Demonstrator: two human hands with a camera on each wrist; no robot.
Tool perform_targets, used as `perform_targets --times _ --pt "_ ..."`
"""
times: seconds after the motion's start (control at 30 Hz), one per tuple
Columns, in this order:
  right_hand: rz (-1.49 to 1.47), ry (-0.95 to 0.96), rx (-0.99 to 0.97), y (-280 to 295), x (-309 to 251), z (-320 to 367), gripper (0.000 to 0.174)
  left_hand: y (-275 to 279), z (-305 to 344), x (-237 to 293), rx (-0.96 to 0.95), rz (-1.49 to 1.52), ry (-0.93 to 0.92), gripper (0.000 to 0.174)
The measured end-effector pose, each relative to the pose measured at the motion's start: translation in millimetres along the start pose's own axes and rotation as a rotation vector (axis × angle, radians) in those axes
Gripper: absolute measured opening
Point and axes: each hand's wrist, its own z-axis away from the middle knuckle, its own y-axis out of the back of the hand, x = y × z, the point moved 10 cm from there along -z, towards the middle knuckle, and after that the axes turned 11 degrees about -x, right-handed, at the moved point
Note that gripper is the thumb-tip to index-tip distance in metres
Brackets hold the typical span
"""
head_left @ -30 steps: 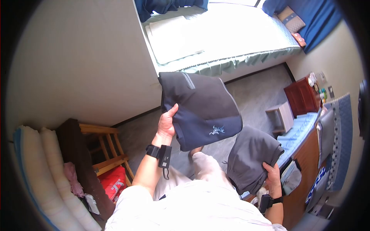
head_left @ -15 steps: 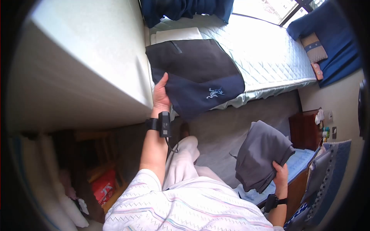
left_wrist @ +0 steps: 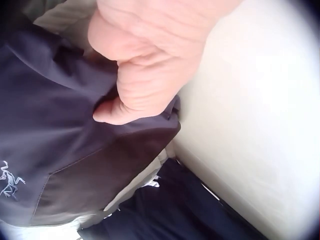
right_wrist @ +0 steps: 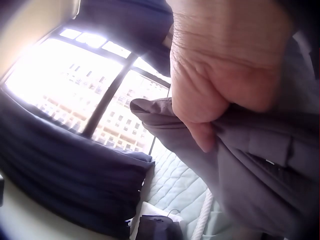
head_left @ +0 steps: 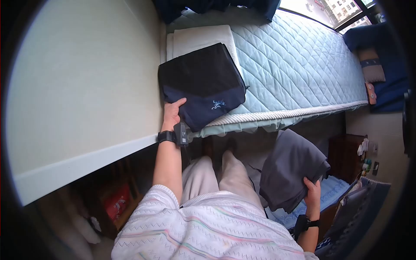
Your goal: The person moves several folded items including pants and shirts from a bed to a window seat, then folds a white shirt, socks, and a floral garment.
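Note:
My left hand (head_left: 172, 113) grips the near left edge of a folded black-and-navy garment (head_left: 199, 73), thumb on top, the other fingers hidden beneath. A light-blue logo shows on its navy part. The garment overlaps the left end of the bed in the head view, over a folded white cloth (head_left: 201, 37). In the left wrist view the thumb presses on the dark fabric (left_wrist: 60, 115). My right hand (head_left: 312, 194) holds a folded grey garment (head_left: 290, 169) by its right edge, off to the right of my legs. The right wrist view shows the thumb over the grey fabric (right_wrist: 260, 180).
The bed has a pale-blue quilted cover (head_left: 294, 65). A white wall panel (head_left: 95, 95) stands close on the left. Blue curtains (head_left: 216, 8) hang by the window. At the right are a light-blue cloth-covered surface (head_left: 333, 188) and a dark red cabinet (head_left: 340, 149).
The view has turned toward the bed. My left hand has brought the dark garment from over the floor to the bed's left end. The right hand keeps holding the grey garment.

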Motion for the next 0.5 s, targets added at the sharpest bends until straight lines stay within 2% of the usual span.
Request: perform_targets --times 0.03,0.1,0.17,0.23,0.3,0.33,0.4,0.43,0.5 --pt "0.015 0.0 -0.006 1.7 -4.8 -8.5 0.034 -3.1 -2.6 -2.3 -0.044 -0.003 0.063 0.048" --pt "0.028 -0.004 -0.016 3.7 -14.3 -21.6 0.034 -3.9 -3.7 12.8 0.014 -0.024 0.06 0.044" --pt "0.073 -0.021 -0.043 6.9 -25.8 -34.6 0.034 -7.0 -4.8 39.2 0.061 -0.197 -0.005 0.039" --pt "0.099 -0.024 -0.025 11.4 -39.2 -41.9 0.033 -2.4 -16.4 52.2 0.076 -0.263 -0.079 0.019" --pt "0.122 -0.027 -0.007 15.2 -52.8 -48.4 0.033 17.4 -29.2 50.0 0.179 -0.463 -0.044 0.029" --pt "0.132 -0.018 -0.026 13.7 -60.3 -51.3 0.033 18.2 -31.1 42.8 0.187 -0.461 -0.036 0.029" --pt "0.143 -0.021 -0.043 10.9 -68.9 -56.7 0.033 33.7 -26.3 32.6 0.375 -0.545 -0.014 0.034" --pt "0.152 -0.007 -0.048 8.8 -74.4 -59.7 0.032 35.6 -27.2 27.6 0.378 -0.548 -0.005 0.034" --pt "0.162 0.001 -0.054 8.2 -80.1 -67.1 0.032 34.7 -22.7 43.6 0.446 -0.778 -0.174 0.048"
